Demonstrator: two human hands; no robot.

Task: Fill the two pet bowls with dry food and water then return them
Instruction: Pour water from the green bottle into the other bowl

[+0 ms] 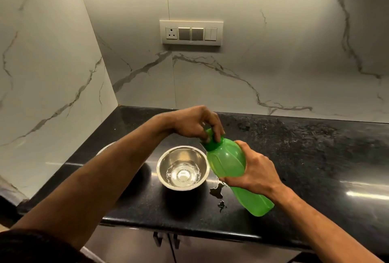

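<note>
Right hand (255,173) grip wraps the tilted green bottle (229,162) mid-body; left hand (194,123) pinches its cap (211,143). Steel bowl (182,168) holds water on wet worktop (294,157): likely slippery, so lift by rim, level.

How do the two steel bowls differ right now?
The near bowl is in full view with water in its bottom; the far bowl is mostly hidden behind the left forearm, so its contents can't be told. The near bowl sits beside the green bottle; the far bowl lies further left. Both rest on the black counter.
</note>
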